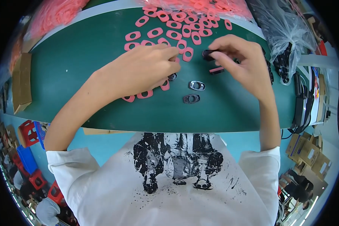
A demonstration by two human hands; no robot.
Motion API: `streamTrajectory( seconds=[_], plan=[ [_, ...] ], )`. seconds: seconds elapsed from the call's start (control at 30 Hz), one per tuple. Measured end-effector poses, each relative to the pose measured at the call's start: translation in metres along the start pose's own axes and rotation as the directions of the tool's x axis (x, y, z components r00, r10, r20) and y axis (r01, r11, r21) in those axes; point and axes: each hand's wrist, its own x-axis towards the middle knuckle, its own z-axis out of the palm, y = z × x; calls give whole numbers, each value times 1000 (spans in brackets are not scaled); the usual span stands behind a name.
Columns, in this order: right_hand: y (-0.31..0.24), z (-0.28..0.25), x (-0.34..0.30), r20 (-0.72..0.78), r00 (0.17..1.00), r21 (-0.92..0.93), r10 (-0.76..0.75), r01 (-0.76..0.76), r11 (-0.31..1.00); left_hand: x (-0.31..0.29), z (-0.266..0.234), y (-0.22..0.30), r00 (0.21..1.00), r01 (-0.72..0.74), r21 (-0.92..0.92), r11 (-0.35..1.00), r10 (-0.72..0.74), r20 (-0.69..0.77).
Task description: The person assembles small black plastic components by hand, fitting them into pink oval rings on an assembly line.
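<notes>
My right hand [245, 60] pinches a small black plastic part [207, 55] between thumb and fingers above the table. Just below it lies a black piece with a pink strip on top [216, 70]. My left hand [148, 67] reaches over the pink pieces with its fingers closed; what they hold is hidden. A dark, shiny small part [172, 77] peeks out beneath those fingers, and I cannot tell if it is gripped. Between the hands and nearer to me lie a silver oval ring part [197, 85] and a dark grey one [191, 98].
Many flat pink pieces with oval holes [174, 35] lie scattered over the green table [83, 56]. Bags of pink pieces [56, 17] stand at the back. A clear bag with black parts [284, 60] is at the right, a cardboard box [22, 83] at the left edge.
</notes>
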Motion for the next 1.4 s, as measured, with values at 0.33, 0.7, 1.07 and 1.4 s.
streamTrajectory(
  seconds=[0.33,0.7,1.07,1.4],
  plan=[
    [7,25,22,25,997,56,67,-68,996,-7,0,-5,998,53,-48,997,-54,-18],
    [16,17,40,169,986,-130,-9,31,991,-15,-1,-6,996,-31,58,998,35,-78],
    [6,39,-6,34,994,-501,-103,106,859,-23,-4,3,990,140,-31,990,-139,24],
    [1,39,-6,198,970,-487,-138,219,845,-28,4,8,977,212,-54,976,-211,14]
  ],
)
